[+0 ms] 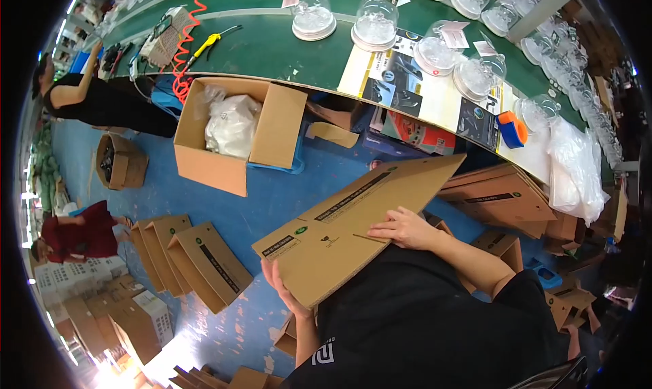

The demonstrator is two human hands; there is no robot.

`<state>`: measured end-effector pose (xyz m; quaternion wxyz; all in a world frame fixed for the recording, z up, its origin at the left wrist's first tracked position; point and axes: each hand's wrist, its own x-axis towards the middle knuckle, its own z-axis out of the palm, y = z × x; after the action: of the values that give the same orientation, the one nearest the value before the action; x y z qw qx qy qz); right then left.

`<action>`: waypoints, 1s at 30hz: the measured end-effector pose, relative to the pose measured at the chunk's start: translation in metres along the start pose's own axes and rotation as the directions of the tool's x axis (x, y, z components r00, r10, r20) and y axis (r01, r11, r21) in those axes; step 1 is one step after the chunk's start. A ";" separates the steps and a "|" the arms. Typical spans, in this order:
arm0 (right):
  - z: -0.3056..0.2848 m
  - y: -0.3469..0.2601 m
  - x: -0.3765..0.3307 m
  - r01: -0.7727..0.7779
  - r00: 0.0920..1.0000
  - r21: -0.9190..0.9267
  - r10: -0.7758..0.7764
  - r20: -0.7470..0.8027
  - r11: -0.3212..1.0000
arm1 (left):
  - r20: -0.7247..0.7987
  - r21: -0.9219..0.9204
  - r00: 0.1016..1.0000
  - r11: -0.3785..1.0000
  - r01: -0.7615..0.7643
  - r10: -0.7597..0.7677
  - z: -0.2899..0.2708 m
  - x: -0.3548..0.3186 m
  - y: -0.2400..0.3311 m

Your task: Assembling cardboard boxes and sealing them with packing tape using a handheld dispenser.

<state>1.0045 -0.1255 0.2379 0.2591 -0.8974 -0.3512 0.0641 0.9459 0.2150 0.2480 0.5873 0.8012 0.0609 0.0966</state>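
A flattened cardboard box (346,222), brown with dark printed strips and small green marks, is held tilted in front of my body. My left hand (284,287) grips its lower left edge, with part of the fingers hidden behind the board. My right hand (404,228) reaches over the near edge, its fingers lying on the upper face beside a small slit. The thumb of that hand is hard to make out. The board is closed flat, and its underside is hidden.
An open carton (212,171) with a white plastic bag stands ahead. Beyond it, a green workbench (265,46) holds clear domes and a yellow air gun (206,46). Folded cartons (210,263) stand on the left floor, more (499,195) at right. Two people are at left.
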 end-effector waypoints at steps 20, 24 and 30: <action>0.195 0.163 0.037 -0.262 0.943 -0.166 0.288 0.163 0.951 | 0.281 0.621 0.940 0.783 -0.027 -0.191 0.122 0.121 -0.191; 0.240 0.171 0.045 -0.328 0.919 -0.186 0.359 0.165 0.926 | 0.640 0.751 0.603 0.556 -0.357 -0.476 0.167 0.150 -0.216; 0.317 0.167 0.075 -0.463 0.863 -0.211 0.492 0.114 0.861 | 0.769 0.636 0.314 0.621 -0.458 -0.557 0.193 0.146 -0.304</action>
<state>1.0657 -0.0460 -0.1141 0.1246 -0.9675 -0.1415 0.1685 1.1368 0.1590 -0.0859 0.0936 0.8576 -0.2308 -0.4500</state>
